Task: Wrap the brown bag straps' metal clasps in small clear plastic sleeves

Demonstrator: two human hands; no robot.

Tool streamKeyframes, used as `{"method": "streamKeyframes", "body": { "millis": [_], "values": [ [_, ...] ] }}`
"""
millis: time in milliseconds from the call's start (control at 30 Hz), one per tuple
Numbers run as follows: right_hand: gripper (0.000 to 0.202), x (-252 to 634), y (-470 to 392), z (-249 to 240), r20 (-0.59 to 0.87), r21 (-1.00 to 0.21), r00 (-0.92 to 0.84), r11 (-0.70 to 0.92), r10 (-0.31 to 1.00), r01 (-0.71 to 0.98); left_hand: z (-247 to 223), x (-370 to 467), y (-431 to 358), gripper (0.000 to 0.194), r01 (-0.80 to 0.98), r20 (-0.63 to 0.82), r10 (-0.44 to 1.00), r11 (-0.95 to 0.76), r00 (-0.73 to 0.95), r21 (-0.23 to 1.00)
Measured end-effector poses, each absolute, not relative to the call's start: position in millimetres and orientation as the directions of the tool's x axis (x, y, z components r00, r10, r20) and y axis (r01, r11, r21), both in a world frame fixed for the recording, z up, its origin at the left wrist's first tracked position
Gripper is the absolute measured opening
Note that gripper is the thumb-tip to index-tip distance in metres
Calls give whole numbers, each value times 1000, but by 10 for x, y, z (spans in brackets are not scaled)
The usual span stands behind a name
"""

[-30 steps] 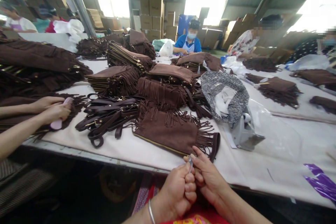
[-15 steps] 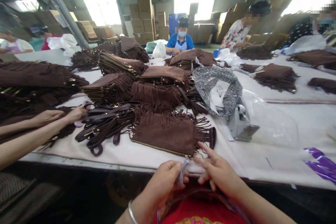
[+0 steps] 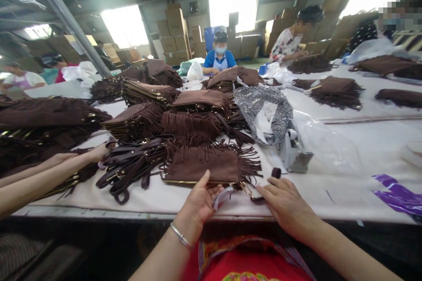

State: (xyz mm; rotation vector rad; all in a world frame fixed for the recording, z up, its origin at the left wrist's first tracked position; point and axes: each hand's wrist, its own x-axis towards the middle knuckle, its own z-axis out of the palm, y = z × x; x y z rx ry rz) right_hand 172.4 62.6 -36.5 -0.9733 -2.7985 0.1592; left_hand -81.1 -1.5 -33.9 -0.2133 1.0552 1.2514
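Observation:
A brown fringed bag (image 3: 204,164) lies flat at the table's front edge, its gold zipper edge toward me. My left hand (image 3: 198,199) is at that edge, palm turned up. Its thumb is raised over the bag, apart from the curled fingers. A thin translucent strip (image 3: 222,197) rests against those fingertips; whether they grip it is hard to see. To the right of the bag, my right hand (image 3: 286,202) is closed over a dark brown strap (image 3: 276,173), whose far end loops up past the fingers. A gold clasp (image 3: 245,189) lies between strap and bag corner.
Dark straps (image 3: 132,162) lie in a heap left of the bag, near a co-worker's hands (image 3: 99,151). Stacked fringed bags (image 3: 201,99) stand behind. At right are a grey speckled cloth (image 3: 247,101), a white dispenser (image 3: 296,158) and purple plastic (image 3: 392,195).
My left hand has moved forward to the bag's edge and its thumb has parted from the fingers. My right hand has shifted right, onto the strap. The view has tilted up slightly.

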Motion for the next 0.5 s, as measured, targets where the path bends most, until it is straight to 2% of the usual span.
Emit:
{"method": "streamKeyframes", "body": {
  "millis": [67,133,200,300,400,500],
  "values": [
    [26,1763,575,-312,92,-154,-757,760,647,631,-345,-823,73,53,-835,-725,689,405,10,373],
    [14,1815,530,-273,73,-137,-733,735,676,664,-349,-821,147,50,-798,-686,728,409,-7,443],
    [14,1876,485,-257,73,-118,-707,710,703,694,-347,-811,200,36,-700,-608,769,324,-197,636],
    [17,1958,422,-257,45,-171,-664,660,747,731,-288,-811,241,22,-403,-347,782,135,-518,905],
    [21,1973,386,-222,-51,-381,-572,514,818,769,-104,-878,274,27,-195,-102,804,-18,-586,981],
    [26,1863,411,-126,-140,-668,-520,308,842,678,174,-1029,360,35,-69,61,772,-135,-633,989]
  ]
}}
